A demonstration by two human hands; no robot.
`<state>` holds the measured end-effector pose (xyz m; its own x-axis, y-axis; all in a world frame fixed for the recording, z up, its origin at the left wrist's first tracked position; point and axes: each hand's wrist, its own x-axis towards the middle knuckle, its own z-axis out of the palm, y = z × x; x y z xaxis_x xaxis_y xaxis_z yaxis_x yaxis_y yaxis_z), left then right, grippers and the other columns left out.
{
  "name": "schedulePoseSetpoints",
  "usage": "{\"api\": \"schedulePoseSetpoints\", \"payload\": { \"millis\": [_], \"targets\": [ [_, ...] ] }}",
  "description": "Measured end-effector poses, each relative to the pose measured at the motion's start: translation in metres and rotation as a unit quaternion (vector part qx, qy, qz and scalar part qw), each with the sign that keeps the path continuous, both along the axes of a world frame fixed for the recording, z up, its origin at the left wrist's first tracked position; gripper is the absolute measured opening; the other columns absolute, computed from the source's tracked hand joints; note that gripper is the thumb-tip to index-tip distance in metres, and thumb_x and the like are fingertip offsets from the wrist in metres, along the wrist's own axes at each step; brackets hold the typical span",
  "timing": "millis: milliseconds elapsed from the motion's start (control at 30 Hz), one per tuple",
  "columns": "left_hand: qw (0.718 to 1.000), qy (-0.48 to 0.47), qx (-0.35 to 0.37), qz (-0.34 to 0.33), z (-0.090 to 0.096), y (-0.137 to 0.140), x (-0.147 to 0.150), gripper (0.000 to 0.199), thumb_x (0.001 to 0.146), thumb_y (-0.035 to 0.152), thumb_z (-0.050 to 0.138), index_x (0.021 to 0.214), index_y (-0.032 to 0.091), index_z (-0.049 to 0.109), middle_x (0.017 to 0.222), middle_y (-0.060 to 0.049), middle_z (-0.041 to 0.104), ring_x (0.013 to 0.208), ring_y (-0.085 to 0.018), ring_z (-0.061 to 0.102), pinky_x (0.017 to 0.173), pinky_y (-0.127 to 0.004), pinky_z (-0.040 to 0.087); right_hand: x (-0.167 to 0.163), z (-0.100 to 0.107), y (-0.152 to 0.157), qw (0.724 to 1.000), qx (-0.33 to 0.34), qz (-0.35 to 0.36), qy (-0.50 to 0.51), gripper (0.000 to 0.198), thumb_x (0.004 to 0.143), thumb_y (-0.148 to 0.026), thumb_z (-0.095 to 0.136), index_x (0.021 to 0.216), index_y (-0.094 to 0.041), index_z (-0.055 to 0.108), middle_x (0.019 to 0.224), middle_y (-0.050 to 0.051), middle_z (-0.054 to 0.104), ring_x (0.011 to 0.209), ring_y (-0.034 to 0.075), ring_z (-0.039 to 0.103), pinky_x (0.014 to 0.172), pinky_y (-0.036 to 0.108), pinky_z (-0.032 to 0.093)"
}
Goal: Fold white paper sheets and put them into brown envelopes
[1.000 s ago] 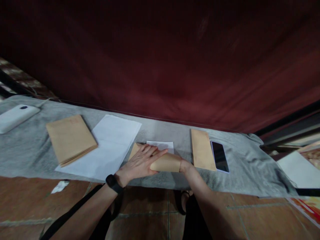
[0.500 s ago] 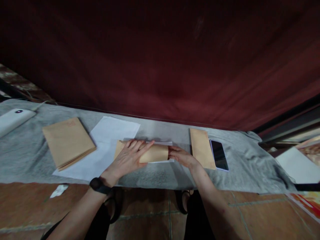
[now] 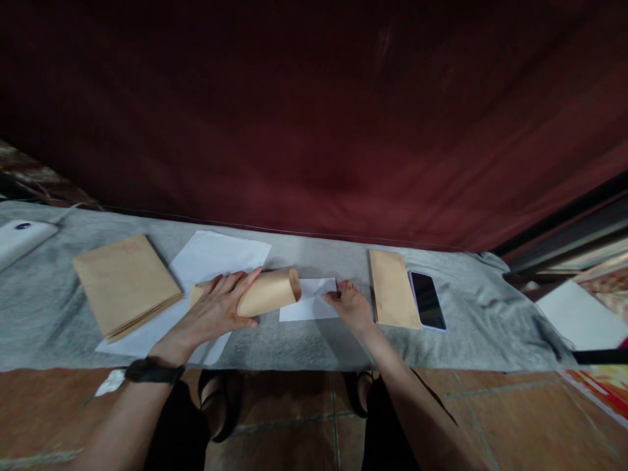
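Note:
My left hand (image 3: 220, 304) is wrapped over a brown paper envelope (image 3: 269, 292), squeezing it so that its right end bulges into a rounded opening. A white sheet of paper (image 3: 309, 307), which looks folded, lies on the grey cloth just right of that opening. My right hand (image 3: 352, 304) is at the right edge of this sheet, with thumb and fingers closed on it. The left part of the envelope is hidden under my left hand.
A stack of brown envelopes (image 3: 127, 281) rests partly on larger white sheets (image 3: 210, 252) at left. Another brown envelope (image 3: 394, 288) and a phone (image 3: 428, 301) lie at right. A white device (image 3: 22, 242) sits at the far left of the cloth-covered surface (image 3: 483, 314).
My left hand has moved left with the envelope, uncovering the white sheet. My right hand has come out from the envelope's right end and is at the sheet's right edge.

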<state>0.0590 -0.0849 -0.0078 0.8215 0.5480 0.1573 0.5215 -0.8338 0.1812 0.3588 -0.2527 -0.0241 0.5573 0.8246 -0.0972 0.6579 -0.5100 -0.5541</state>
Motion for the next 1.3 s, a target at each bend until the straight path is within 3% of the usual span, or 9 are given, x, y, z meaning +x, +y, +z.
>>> {"api": "schedulePoseSetpoints", "payload": {
  "millis": [167,467,600,800,1000,1167,1300],
  "targets": [
    [0.999,0.030,-0.027,0.011,-0.003,0.003,0.000,0.115,0.071,0.052,0.078,0.163,0.029,0.012,0.139,-0.014,0.052,0.132,-0.035,0.049,0.113,-0.052,0.035,-0.011,0.004,0.006,0.996,-0.070,-0.001,-0.048,0.049,0.086,-0.047,0.075,0.118,-0.016,0.057,0.111,0.020,0.071,0.106,0.034,0.069,0.086,0.037,0.050],
    [0.998,0.037,-0.047,0.017,-0.006,0.008,0.001,0.115,0.069,0.052,0.078,0.162,0.030,0.014,0.145,-0.013,0.051,0.133,-0.034,0.051,0.114,-0.051,0.034,-0.013,0.007,0.005,0.998,-0.068,-0.006,-0.015,0.042,0.085,-0.045,0.071,0.114,-0.017,0.059,0.112,0.020,0.071,0.108,0.034,0.067,0.089,0.039,0.047],
    [0.997,0.039,-0.054,0.026,-0.003,0.006,0.003,0.115,0.070,0.051,0.079,0.162,0.030,0.014,0.146,-0.014,0.050,0.132,-0.035,0.051,0.115,-0.054,0.032,-0.008,-0.003,0.007,0.999,-0.011,-0.020,0.036,0.034,0.081,-0.039,0.073,0.107,-0.021,0.060,0.106,0.014,0.070,0.105,0.033,0.065,0.086,0.038,0.047],
    [0.998,0.032,-0.053,0.025,-0.003,0.004,0.006,0.114,0.070,0.047,0.080,0.162,0.032,0.014,0.148,-0.014,0.048,0.136,-0.037,0.045,0.119,-0.062,0.023,0.008,-0.021,0.016,0.978,0.102,-0.018,0.179,0.013,0.076,-0.030,0.062,0.084,-0.024,0.054,0.073,-0.002,0.061,0.073,0.020,0.060,0.066,0.030,0.043],
    [0.999,0.024,-0.041,0.019,-0.003,0.000,0.010,0.115,0.070,0.044,0.080,0.162,0.031,0.013,0.151,-0.014,0.045,0.140,-0.038,0.040,0.122,-0.064,0.015,0.024,-0.021,0.014,0.963,0.222,-0.005,0.150,0.006,0.077,-0.029,0.053,0.080,-0.025,0.054,0.076,-0.001,0.059,0.074,0.020,0.055,0.071,0.032,0.043],
    [0.998,0.035,-0.033,0.032,0.004,-0.006,0.014,0.113,0.072,0.042,0.078,0.162,0.030,0.011,0.151,-0.014,0.044,0.143,-0.036,0.038,0.122,-0.062,0.014,0.049,-0.012,0.010,0.934,0.326,-0.084,0.117,0.011,0.080,-0.034,0.054,0.084,-0.024,0.053,0.081,0.001,0.058,0.080,0.020,0.054,0.078,0.034,0.044],
    [0.999,0.035,-0.027,0.032,0.005,-0.007,0.016,0.114,0.072,0.044,0.079,0.163,0.028,0.013,0.151,-0.015,0.044,0.143,-0.037,0.038,0.122,-0.063,0.014,0.057,-0.006,0.011,0.910,0.366,-0.110,0.159,0.018,0.079,-0.039,0.058,0.083,-0.024,0.050,0.081,0.000,0.055,0.081,0.019,0.054,0.080,0.034,0.046]
  ]
}}
